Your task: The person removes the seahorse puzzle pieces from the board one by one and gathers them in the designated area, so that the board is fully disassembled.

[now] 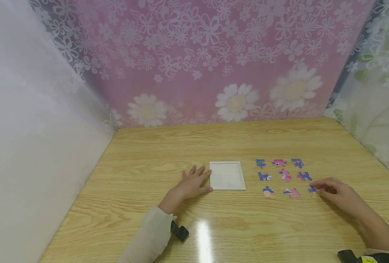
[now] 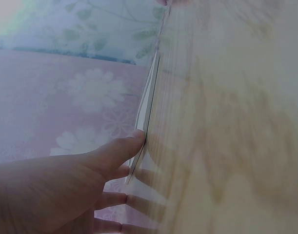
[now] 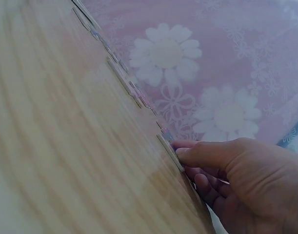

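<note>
My left hand (image 1: pixel 190 185) lies at the left edge of a square white puzzle frame (image 1: pixel 228 176), its fingers spread. In the left wrist view its thumb touches the frame's edge (image 2: pixel 143 122). At the lower right of the laid-out pieces, my right hand (image 1: pixel 344 199) pinches a blue and cream jigsaw piece (image 1: pixel 312 189) between thumb and fingers. The right wrist view has the thumb at that piece's edge (image 3: pixel 169 152), low at the tabletop; part of it is hidden by the fingers.
Several other jigsaw pieces lie apart in rows right of the frame, among them a pink one with an eye (image 1: pixel 279 163) and a pink and blue one (image 1: pixel 291 193). The wooden table (image 1: pixel 168 146) meets a flowered pink curtain (image 1: pixel 194 73) behind and a white wall (image 1: pixel 43 138) at left.
</note>
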### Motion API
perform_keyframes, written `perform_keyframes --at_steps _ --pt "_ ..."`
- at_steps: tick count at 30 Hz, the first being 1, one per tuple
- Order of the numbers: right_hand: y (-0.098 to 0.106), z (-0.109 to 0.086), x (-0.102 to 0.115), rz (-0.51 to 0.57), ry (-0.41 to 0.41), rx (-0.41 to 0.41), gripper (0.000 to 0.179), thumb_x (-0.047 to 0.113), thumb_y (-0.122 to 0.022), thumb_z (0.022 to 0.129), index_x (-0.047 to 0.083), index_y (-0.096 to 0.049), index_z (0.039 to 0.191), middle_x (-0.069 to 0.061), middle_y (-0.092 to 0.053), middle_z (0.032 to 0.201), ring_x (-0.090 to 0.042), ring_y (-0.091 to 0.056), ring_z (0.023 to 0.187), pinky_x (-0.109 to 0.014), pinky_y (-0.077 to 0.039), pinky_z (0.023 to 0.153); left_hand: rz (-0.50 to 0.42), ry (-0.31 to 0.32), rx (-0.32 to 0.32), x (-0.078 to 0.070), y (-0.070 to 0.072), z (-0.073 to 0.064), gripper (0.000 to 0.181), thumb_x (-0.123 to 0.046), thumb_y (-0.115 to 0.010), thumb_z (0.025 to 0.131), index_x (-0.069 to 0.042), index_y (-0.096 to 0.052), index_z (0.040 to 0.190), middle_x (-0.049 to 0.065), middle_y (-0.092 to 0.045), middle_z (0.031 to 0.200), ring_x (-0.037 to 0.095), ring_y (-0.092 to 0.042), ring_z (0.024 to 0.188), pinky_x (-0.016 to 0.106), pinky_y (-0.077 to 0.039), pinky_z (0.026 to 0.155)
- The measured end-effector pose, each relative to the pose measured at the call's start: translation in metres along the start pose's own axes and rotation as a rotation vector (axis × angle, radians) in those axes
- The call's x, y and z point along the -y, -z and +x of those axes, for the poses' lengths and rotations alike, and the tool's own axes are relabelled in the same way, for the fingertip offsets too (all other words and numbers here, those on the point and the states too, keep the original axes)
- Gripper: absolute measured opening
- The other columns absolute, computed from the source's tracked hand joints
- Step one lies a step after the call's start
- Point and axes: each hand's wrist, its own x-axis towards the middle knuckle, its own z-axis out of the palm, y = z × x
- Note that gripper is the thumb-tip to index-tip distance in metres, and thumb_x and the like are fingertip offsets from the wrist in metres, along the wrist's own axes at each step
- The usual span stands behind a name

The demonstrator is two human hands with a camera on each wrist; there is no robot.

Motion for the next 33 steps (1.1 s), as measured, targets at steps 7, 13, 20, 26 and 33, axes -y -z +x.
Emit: perform_keyframes --at_steps 7,13,20,26,33 --pt "0.000 -0.002 -0.001 0.003 -0.025 0.007 0.018 0.000 -0.058 0.089 -0.001 -0.063 0.106 0.010 -0.057 0.099 0.006 -0.050 0.085 -0.011 -0.040 0.066 0.000 0.010 0.009 0.000 0.000 0.001 0.066 -0.046 -0.051 0.091 -0.016 -0.029 0.146 0.012 -0.018 0.150 0.040 -0.008 0.134 0.066 -0.008 0.097" --pt "0.002 -0.001 0.001 0.041 -0.068 0.022 0.021 0.004 -0.054 0.092 -0.001 -0.060 0.111 0.011 -0.057 0.102 0.004 -0.050 0.084 -0.013 -0.041 0.065 -0.004 0.005 0.004 0.002 0.000 0.002 0.066 -0.046 -0.051 0.091 -0.016 -0.029 0.146 0.012 -0.018 0.150 0.040 -0.008 0.134 0.067 -0.008 0.097" --pt "0.002 -0.002 0.005 0.058 -0.108 0.037 0.023 0.010 -0.052 0.094 -0.002 -0.059 0.113 0.011 -0.058 0.103 0.006 -0.050 0.087 -0.014 -0.042 0.067 -0.015 -0.001 0.013 0.003 0.000 0.002 0.068 -0.048 -0.051 0.090 -0.016 -0.028 0.146 0.012 -0.018 0.150 0.040 -0.007 0.135 0.066 -0.006 0.097" --pt "0.005 0.000 0.007 0.057 -0.171 0.034 0.024 0.012 -0.053 0.094 -0.004 -0.059 0.112 0.011 -0.060 0.100 0.007 -0.051 0.084 -0.016 -0.044 0.065 -0.042 -0.016 0.019 0.005 0.000 0.002 0.069 -0.048 -0.051 0.090 -0.014 -0.027 0.146 0.013 -0.018 0.150 0.040 -0.006 0.135 0.066 -0.005 0.097" --pt "0.008 0.011 0.017 0.033 -0.112 0.012 0.022 0.009 -0.054 0.093 -0.003 -0.059 0.110 0.010 -0.060 0.099 0.005 -0.053 0.082 -0.022 -0.046 0.061 -0.136 -0.041 0.047 0.011 0.003 0.002 0.070 -0.045 -0.052 0.091 -0.014 -0.023 0.147 0.013 -0.017 0.150 0.040 -0.005 0.135 0.066 -0.003 0.097"
